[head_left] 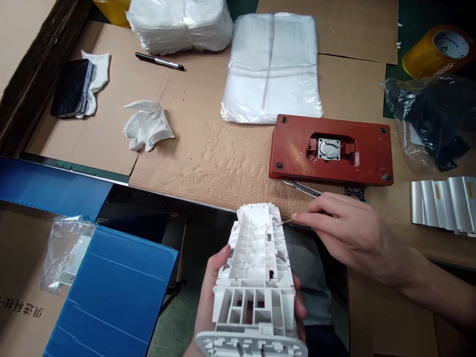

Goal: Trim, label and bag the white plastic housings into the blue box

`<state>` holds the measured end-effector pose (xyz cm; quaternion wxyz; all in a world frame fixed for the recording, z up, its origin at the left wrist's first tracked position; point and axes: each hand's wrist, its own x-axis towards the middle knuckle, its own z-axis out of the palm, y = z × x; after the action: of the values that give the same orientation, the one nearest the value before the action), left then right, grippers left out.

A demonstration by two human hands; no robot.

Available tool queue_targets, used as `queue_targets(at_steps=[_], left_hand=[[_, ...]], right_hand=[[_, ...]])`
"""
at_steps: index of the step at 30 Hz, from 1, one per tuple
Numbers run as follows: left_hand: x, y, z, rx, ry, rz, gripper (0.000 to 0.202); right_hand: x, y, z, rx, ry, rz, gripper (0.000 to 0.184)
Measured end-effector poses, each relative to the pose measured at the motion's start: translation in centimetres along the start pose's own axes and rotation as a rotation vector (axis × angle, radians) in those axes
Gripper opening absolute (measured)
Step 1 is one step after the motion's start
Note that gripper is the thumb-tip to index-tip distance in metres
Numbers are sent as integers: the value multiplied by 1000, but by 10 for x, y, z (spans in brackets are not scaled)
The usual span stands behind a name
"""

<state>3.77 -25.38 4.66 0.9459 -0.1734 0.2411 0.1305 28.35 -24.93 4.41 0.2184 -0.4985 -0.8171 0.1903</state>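
My left hand (208, 297) is wrapped round a white moulded plastic housing (256, 267), holding it upright over my lap with its ribbed open side facing me. My right hand (345, 233) is pinched shut on a thin stick-like tool (282, 223) whose tip touches the housing's upper right edge. A metal blade-like tool (301, 188) lies on the cardboard just behind that hand.
A red fixture block (297, 148) with a metal insert sits on the cardboard-covered table (208, 148). Behind lie bagged white stacks (271, 69), a white glove (147, 124), a pen (159, 61), a phone (70, 88). Right: tape roll (439, 49), black bagged parts (435, 114), grey profile (444, 204). Blue bin (111, 297) at left.
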Motion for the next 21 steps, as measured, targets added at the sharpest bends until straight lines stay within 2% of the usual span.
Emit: queue_targets(at_steps=[6,10,16,21], left_hand=[[0,0,1,-23,7,10,91],[0,-1,1,-22,19,3,91],[0,0,2,10,9,25,88],[0,1,3,-29,32,-25,91]], right_hand=[[-2,3,-3,-13,-60,5,37],[4,1,-4,-20,-12,15,34],[6,2,-5,86,71,33,34],[-1,5,-2,57,10,3,34]])
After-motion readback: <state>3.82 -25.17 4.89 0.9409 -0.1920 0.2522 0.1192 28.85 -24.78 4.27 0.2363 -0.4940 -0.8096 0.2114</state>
